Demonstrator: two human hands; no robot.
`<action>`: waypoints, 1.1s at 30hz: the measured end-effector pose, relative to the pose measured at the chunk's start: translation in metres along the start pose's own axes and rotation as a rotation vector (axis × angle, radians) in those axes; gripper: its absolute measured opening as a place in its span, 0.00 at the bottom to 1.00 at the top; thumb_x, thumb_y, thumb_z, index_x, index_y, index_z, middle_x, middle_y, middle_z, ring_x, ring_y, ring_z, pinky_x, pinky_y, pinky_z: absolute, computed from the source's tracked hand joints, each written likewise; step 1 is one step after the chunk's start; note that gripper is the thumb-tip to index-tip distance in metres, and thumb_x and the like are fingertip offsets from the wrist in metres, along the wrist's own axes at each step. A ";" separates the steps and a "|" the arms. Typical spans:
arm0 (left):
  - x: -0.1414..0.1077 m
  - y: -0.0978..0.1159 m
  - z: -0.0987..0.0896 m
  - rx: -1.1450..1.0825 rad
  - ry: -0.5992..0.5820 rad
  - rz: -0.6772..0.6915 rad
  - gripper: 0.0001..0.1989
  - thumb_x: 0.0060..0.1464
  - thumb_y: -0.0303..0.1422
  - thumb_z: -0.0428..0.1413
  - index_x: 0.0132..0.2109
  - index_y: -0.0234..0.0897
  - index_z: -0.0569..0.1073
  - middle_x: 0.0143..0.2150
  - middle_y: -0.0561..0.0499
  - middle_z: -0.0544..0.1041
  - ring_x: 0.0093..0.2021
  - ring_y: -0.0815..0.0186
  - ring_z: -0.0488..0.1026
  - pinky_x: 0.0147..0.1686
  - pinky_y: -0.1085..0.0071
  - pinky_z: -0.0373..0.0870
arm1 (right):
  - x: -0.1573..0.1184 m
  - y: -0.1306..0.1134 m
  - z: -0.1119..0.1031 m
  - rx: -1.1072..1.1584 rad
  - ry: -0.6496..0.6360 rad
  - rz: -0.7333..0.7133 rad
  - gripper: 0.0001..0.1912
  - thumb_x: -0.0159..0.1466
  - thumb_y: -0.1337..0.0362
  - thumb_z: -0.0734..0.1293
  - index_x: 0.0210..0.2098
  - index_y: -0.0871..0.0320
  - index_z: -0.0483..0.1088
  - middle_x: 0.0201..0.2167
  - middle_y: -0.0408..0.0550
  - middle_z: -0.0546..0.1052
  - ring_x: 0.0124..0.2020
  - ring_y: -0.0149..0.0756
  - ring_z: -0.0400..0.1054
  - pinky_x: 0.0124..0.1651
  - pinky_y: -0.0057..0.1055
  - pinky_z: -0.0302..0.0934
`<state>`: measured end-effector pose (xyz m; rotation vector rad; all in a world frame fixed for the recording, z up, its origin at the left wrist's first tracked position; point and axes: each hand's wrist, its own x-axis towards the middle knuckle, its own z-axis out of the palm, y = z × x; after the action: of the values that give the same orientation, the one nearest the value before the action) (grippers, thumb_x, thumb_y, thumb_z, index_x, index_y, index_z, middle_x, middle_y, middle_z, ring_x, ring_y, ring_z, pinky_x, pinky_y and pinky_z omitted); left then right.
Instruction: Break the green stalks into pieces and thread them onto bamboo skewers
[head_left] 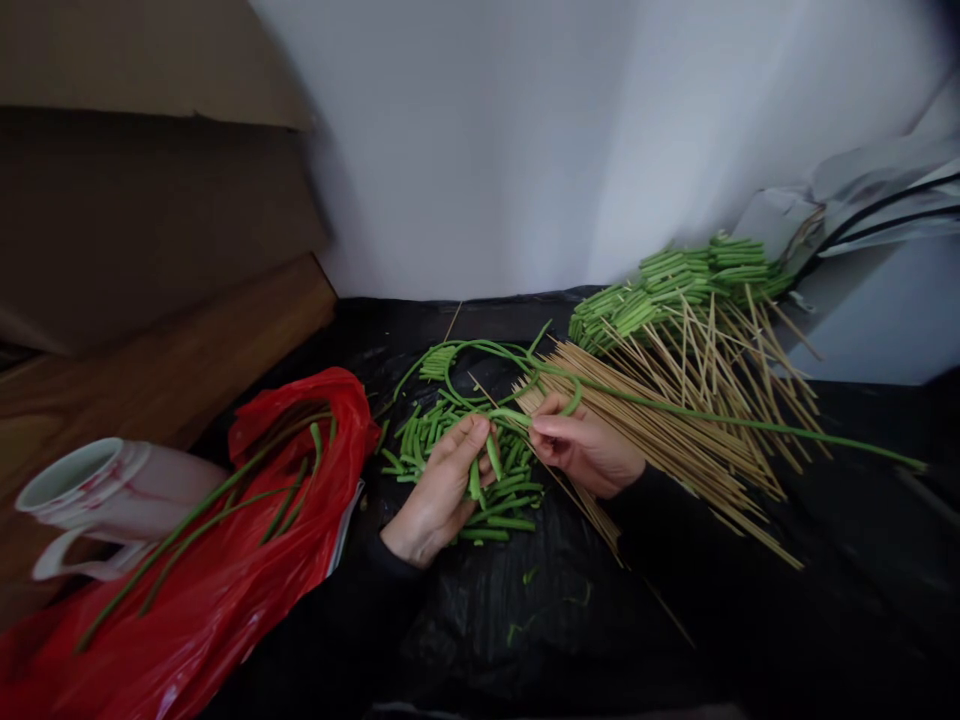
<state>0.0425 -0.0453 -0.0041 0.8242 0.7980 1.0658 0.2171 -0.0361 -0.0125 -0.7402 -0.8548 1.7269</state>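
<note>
Both hands work over the heap of cut green stems (457, 455): left hand (439, 490) pinches short pieces, right hand (589, 450) grips a skewer (581, 500) and a long stem (712, 415) right of the heap. That sharp tip could jab a finger, and a split piece would drop.

a: what colour are the cut bean pieces (457, 450)?
b: bright green, same as the long bean (675, 408) and the skewered bundles (675, 280) at the back.
a: and the skewers (697, 430)?
b: pale tan, like straw. they lie on a glossy black plastic sheet (540, 620).
a: the bag (225, 580) on the left?
b: shiny red, with green stalks across it. the jug (97, 490) beside it is white with small red markings.
a: the wall (525, 140)?
b: plain white; the cardboard (150, 180) is dull brown.
</note>
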 end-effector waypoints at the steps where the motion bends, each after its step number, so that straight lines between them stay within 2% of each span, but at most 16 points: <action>1: 0.000 0.000 0.000 -0.005 0.007 -0.001 0.16 0.49 0.39 0.66 0.33 0.32 0.70 0.25 0.57 0.64 0.22 0.77 0.57 0.19 0.81 0.54 | 0.000 0.000 0.000 0.002 -0.007 0.001 0.13 0.51 0.63 0.77 0.26 0.58 0.68 0.20 0.39 0.73 0.21 0.24 0.62 0.23 0.22 0.52; 5: -0.002 0.001 0.002 -0.019 0.021 -0.006 0.16 0.49 0.40 0.66 0.33 0.33 0.70 0.28 0.56 0.67 0.24 0.76 0.60 0.20 0.81 0.56 | 0.001 0.002 0.000 0.008 -0.003 0.022 0.12 0.52 0.64 0.76 0.26 0.57 0.68 0.21 0.39 0.74 0.21 0.24 0.63 0.22 0.22 0.52; 8: -0.003 0.004 0.004 -0.034 -0.012 -0.010 0.16 0.50 0.39 0.66 0.33 0.33 0.69 0.32 0.54 0.70 0.24 0.77 0.60 0.19 0.82 0.56 | 0.001 0.004 -0.001 0.012 0.019 0.036 0.12 0.52 0.64 0.76 0.26 0.58 0.68 0.21 0.39 0.74 0.21 0.24 0.63 0.23 0.22 0.52; 10: -0.003 0.006 0.004 -0.053 -0.038 -0.014 0.16 0.50 0.39 0.66 0.33 0.34 0.69 0.30 0.55 0.69 0.23 0.77 0.59 0.20 0.82 0.56 | 0.002 0.005 -0.002 0.020 0.021 0.037 0.12 0.52 0.64 0.76 0.25 0.57 0.68 0.21 0.39 0.74 0.21 0.24 0.63 0.23 0.22 0.52; 12: -0.003 0.008 0.004 -0.077 -0.041 -0.005 0.15 0.49 0.38 0.67 0.38 0.35 0.72 0.27 0.57 0.67 0.22 0.77 0.58 0.20 0.82 0.57 | 0.002 0.005 -0.002 0.022 0.007 0.036 0.12 0.52 0.64 0.76 0.25 0.57 0.68 0.21 0.39 0.74 0.22 0.25 0.63 0.23 0.23 0.52; 16: -0.001 0.010 0.001 -0.075 -0.046 0.021 0.23 0.49 0.39 0.67 0.49 0.32 0.75 0.27 0.56 0.68 0.22 0.78 0.58 0.20 0.81 0.57 | 0.002 0.008 -0.003 0.020 -0.011 0.053 0.12 0.52 0.63 0.76 0.26 0.57 0.68 0.21 0.39 0.73 0.21 0.24 0.62 0.23 0.23 0.51; 24: -0.001 0.007 0.002 -0.031 -0.025 0.062 0.24 0.46 0.46 0.67 0.43 0.31 0.79 0.30 0.53 0.73 0.21 0.79 0.57 0.19 0.81 0.54 | 0.000 0.009 0.001 0.012 -0.021 0.069 0.13 0.52 0.62 0.76 0.25 0.58 0.68 0.21 0.40 0.73 0.21 0.24 0.62 0.23 0.22 0.51; 30: 0.000 0.006 0.000 0.001 0.033 0.077 0.21 0.44 0.42 0.69 0.42 0.32 0.79 0.28 0.54 0.73 0.21 0.79 0.60 0.20 0.81 0.55 | 0.000 0.009 0.001 0.016 -0.006 0.082 0.13 0.52 0.62 0.77 0.25 0.58 0.68 0.21 0.40 0.74 0.21 0.24 0.62 0.23 0.22 0.51; 33: 0.001 0.006 -0.001 0.015 0.031 0.063 0.21 0.44 0.41 0.69 0.43 0.33 0.79 0.28 0.54 0.73 0.21 0.78 0.61 0.20 0.81 0.56 | 0.001 0.005 -0.001 0.027 0.012 0.043 0.13 0.51 0.62 0.77 0.25 0.57 0.69 0.21 0.39 0.74 0.21 0.25 0.62 0.23 0.23 0.52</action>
<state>0.0395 -0.0429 0.0011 0.8518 0.8119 1.1316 0.2155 -0.0356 -0.0171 -0.7556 -0.8111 1.7667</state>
